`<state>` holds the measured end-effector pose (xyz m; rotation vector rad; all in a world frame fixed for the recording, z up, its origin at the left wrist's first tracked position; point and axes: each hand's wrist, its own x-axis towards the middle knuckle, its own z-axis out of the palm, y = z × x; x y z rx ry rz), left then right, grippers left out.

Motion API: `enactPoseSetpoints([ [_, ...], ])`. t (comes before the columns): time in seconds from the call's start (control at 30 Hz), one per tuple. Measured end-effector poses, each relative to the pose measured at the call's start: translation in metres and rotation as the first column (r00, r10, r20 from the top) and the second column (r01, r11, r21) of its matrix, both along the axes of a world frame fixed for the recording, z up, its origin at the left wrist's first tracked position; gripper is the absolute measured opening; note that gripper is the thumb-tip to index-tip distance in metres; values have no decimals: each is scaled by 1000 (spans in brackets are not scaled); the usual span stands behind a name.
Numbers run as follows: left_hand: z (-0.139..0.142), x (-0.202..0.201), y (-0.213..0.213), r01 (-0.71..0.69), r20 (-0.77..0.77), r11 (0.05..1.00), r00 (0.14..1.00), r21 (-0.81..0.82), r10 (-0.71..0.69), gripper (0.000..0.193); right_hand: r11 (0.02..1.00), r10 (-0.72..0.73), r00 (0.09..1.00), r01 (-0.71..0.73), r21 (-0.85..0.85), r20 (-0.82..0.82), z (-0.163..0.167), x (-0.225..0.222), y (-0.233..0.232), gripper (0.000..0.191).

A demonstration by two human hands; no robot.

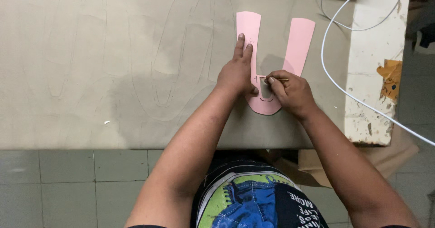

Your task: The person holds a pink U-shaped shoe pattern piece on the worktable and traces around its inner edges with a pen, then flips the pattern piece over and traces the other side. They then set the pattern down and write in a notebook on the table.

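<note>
The person's printed shirt [258,201] fills the bottom of the view, and both forearms reach up from it to a pale grey sheet [113,74] spread over the work table. On that sheet lies a pink U-shaped template [253,28], its two arms pointing away from the person and its rounded base nearest them, towards the right part of the sheet.

As for progress, the grey sheet already carries several faint traced outlines of long, looped shapes to the left of the template, so a number of tracings look finished. Around the pink piece itself no complete outline can be made out; the marking there seems under way at the inner notch near the base, with most of the edge apparently left to follow.

The left hand [235,72] lies flat and open, fingers stretched along the template's left arm, pressing it down. The right hand [290,92] is closed in a pinch around a thin pencil-like marker [277,79], its tip at the template's inner edge. A white cable [335,19] runs across the white painted ledge [371,74] at right
</note>
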<state>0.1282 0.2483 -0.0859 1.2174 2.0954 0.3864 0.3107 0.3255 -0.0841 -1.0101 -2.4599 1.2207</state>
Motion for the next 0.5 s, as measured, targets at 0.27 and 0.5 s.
enactPoseSetpoints([
  [0.27, -1, 0, 1, 2, 14, 1000, 1000, -13, -2, 139, 964, 92, 990, -115, 240, 105, 1, 12, -15, 17],
  [0.5, 2, 2, 0, 3, 16, 1000, 1000, -8, -3, 140, 998, 2, 990, -11, 66, 139, 6, 14, -21, 21],
])
